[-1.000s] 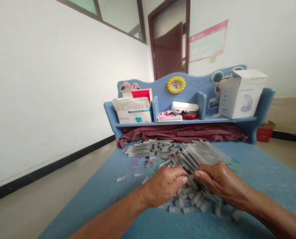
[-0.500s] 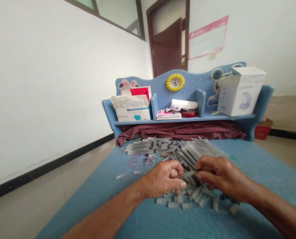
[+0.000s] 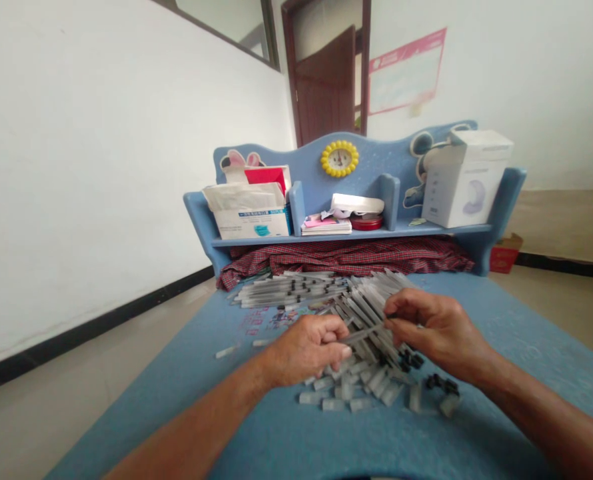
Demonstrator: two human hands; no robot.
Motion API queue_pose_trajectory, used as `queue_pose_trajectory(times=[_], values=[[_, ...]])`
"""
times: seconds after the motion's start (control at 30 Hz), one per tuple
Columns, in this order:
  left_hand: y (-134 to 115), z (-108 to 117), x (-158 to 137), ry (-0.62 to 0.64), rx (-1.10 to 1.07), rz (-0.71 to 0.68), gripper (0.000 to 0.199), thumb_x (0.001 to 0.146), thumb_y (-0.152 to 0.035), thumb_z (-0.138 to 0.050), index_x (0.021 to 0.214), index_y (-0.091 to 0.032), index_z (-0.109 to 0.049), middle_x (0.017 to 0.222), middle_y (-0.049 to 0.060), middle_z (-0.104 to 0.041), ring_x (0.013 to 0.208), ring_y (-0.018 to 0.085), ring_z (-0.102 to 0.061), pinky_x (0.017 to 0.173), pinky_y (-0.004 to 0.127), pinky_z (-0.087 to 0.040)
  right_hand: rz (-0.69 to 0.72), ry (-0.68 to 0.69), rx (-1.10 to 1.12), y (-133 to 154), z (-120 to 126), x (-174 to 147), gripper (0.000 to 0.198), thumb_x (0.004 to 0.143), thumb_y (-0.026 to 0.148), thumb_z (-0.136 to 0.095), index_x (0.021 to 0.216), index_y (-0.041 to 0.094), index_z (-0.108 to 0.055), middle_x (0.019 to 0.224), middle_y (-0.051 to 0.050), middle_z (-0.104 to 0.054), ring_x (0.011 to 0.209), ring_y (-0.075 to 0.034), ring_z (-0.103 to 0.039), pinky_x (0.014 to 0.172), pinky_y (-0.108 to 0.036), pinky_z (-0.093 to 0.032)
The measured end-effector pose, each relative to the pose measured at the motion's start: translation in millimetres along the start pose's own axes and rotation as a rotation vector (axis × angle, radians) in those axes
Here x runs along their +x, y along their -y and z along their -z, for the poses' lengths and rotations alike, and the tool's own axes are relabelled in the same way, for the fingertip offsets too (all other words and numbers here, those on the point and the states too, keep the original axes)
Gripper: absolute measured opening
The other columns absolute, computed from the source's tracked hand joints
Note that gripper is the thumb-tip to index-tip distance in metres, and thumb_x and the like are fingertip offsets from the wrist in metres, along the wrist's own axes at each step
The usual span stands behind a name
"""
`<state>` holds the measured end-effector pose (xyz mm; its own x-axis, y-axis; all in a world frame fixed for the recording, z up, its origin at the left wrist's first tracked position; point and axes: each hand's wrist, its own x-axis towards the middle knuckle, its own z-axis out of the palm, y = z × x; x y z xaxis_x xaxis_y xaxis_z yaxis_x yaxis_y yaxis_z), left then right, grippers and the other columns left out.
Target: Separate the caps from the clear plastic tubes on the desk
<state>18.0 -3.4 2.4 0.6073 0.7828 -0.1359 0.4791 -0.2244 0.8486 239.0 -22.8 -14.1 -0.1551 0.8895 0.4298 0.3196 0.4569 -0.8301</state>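
We hold one slim translucent tube [image 3: 364, 333] above the loose short pieces [image 3: 377, 380]: our left hand [image 3: 309, 348] closes on its near-left end, our right hand [image 3: 434, 328] pinches its far-right end, its long axis slanting between them.

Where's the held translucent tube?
Head view, right of centre: the translucent tube spans from the left hand to the right hand, beyond the short pieces.

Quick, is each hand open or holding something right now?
Left hand: closed, holding one end of a slender translucent tube.
Right hand: closed, pinching the tube's other end.
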Motion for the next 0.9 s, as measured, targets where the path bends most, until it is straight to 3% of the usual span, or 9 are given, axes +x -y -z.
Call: queue_pose_trajectory(times=[0.17,0.3,0.4,0.5,0.57,0.67,0.77,0.9], values=[[19,36,8,-0.177,0.122,0.035,0.023,0.071,-0.037,-0.056,0.078,-0.016,-0.052,0.055,-0.005,-0.055,0.043,0.008,-0.043,0.042,0.018,-0.036,0.032,-0.344,-0.011,-4,28,16,0.013,0.07,0.024,-0.065,0.079,0.018,-0.057,0.052,0.004,-0.058,0.045,-0.011,-0.054,0.042,-0.021,-0.042],[32,47,14,-0.276,0.171,0.048,0.022,0.07,-0.037,-0.054,0.078,-0.017,-0.051,0.055,-0.004,-0.054,0.045,0.009,-0.044,0.043,0.018,-0.036,0.193,-0.509,-0.346,-4,35,16,0.006,0.075,0.022,-0.06,0.079,0.019,-0.059,0.058,0.002,-0.061,0.048,-0.012,-0.057,0.049,-0.023,-0.044],[33,40,15,-0.295,0.186,0.052,0.019,0.071,-0.035,-0.052,0.078,-0.017,-0.05,0.053,-0.005,-0.051,0.044,0.009,-0.043,0.043,0.018,-0.034,0.414,-0.464,-0.661,-4,27,10,0.006,0.078,0.016,-0.054,0.079,0.018,-0.059,0.061,0.0,-0.062,0.052,-0.011,-0.058,0.055,-0.022,-0.044],[29,32,14,-0.288,0.204,0.053,0.017,0.071,-0.033,-0.052,0.077,-0.017,-0.052,0.051,-0.007,-0.047,0.044,0.008,-0.041,0.042,0.017,-0.03,0.54,-0.26,-0.739,-4,15,2,0.013,0.081,0.012,-0.047,0.079,0.017,-0.058,0.062,-0.001,-0.061,0.053,-0.011,-0.057,0.055,-0.022,-0.041],[27,28,12,-0.279,0.211,0.052,0.016,0.072,-0.032,-0.052,0.077,-0.017,-0.053,0.052,-0.007,-0.046,0.045,0.008,-0.04,0.043,0.017,-0.028,0.511,-0.102,-0.714,-2,9,-3,0.014,0.081,0.011,-0.045,0.08,0.017,-0.057,0.061,0.001,-0.058,0.05,-0.01,-0.053,0.052,-0.022,-0.038],[24,26,10,-0.264,0.235,0.028,0.016,0.074,-0.032,-0.051,0.079,-0.017,-0.053,0.053,-0.007,-0.046,0.046,0.008,-0.04,0.044,0.017,-0.026,0.323,0.066,-0.625,1,7,-5,0.011,0.079,0.012,-0.048,0.08,0.018,-0.057,0.055,0.004,-0.053,0.048,-0.009,-0.048,0.049,-0.021,-0.034],[21,25,7,-0.248,0.289,-0.032,0.016,0.077,-0.031,-0.05,0.079,-0.016,-0.054,0.053,-0.007,-0.044,0.047,0.008,-0.039,0.045,0.018,-0.025,0.111,0.072,-0.62,-1,12,0,0.009,0.078,0.016,-0.05,0.076,0.019,-0.057,0.054,0.005,-0.052,0.049,-0.01,-0.047,0.05,-0.022,-0.033],[14,22,4,-0.241,0.392,-0.114,0.015,0.08,-0.028,-0.049,0.078,-0.016,-0.056,0.055,-0.007,-0.042,0.051,0.008,-0.04,0.05,0.019,-0.028,-0.036,0.056,-0.692,-8,22,9,0.009,0.077,0.018,-0.05,0.074,0.02,-0.059,0.054,0.004,-0.052,0.049,-0.01,-0.044,0.051,-0.024,-0.032]])
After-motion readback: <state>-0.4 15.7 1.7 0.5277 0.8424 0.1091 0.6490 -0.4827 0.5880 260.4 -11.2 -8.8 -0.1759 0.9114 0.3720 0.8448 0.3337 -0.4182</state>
